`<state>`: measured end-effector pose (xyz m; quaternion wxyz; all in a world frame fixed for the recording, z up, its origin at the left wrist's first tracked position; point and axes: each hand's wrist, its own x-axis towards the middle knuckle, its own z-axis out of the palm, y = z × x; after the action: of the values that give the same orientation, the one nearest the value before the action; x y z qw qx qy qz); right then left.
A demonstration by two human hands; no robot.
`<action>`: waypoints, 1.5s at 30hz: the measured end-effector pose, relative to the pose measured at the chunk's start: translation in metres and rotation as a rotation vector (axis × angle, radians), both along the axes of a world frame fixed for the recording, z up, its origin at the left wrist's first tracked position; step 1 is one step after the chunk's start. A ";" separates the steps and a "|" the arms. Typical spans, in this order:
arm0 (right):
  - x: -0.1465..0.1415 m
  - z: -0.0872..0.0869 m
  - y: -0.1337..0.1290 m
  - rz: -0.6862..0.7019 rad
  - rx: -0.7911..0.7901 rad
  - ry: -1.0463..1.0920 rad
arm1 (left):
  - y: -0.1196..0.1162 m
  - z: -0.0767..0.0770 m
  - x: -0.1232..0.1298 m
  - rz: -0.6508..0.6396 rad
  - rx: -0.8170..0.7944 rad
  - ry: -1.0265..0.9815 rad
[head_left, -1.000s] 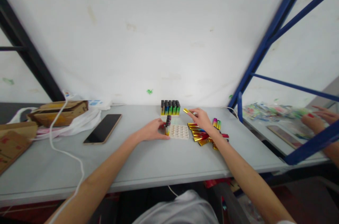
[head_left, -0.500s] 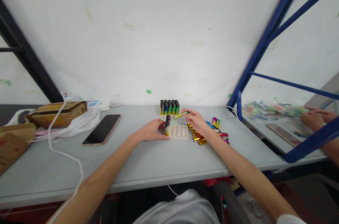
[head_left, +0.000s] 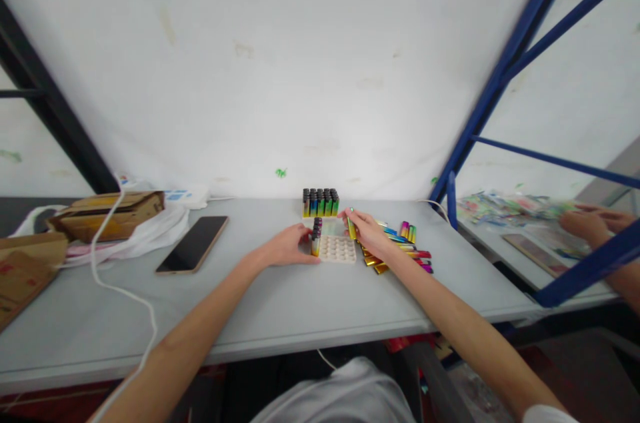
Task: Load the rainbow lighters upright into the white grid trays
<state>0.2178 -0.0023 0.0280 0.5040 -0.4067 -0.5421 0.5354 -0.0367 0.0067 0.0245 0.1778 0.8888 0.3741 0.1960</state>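
Observation:
My left hand (head_left: 290,246) curls around the left end of a white holed tray (head_left: 339,259), thumb along its near edge. A row of lighters (head_left: 316,236) with black tops stands in the tray's left column, beside my fingers. My right hand (head_left: 367,234) pinches a yellow-green metallic lighter (head_left: 351,226), held nearly upright over the tray's right rear. Its upper end shows; my fingers partly cover the rest. Under and beside my right wrist lies a loose pile of colourful lighters (head_left: 377,262). Behind the tray stands a filled block of lighters (head_left: 321,204) with black tops.
A smartphone (head_left: 193,245) lies to the left, near a cardboard box (head_left: 107,213) on white plastic bags. A white cable (head_left: 125,291) hangs across the left side. Blue rack posts (head_left: 493,100) rise at right; beyond them another person's hands (head_left: 593,223) work near small packets.
The lighter in my right hand has turned from nearly level to nearly upright, and the hand has come slightly nearer. My left hand stays at the tray.

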 end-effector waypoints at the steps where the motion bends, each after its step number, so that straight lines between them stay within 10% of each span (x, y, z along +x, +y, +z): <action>1: -0.002 0.000 -0.002 0.009 0.010 -0.031 | -0.001 0.001 0.000 0.002 -0.003 0.000; 13: -0.018 -0.009 -0.006 -0.207 0.150 -0.385 | -0.003 0.000 0.001 -0.013 -0.014 -0.001; 45: -0.019 -0.010 -0.008 -0.137 0.493 -0.692 | -0.004 0.001 0.001 0.010 -0.014 0.012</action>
<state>0.1989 -0.0099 0.0176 0.4090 -0.4648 -0.7628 0.1870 -0.0355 0.0029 0.0254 0.1808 0.8867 0.3811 0.1890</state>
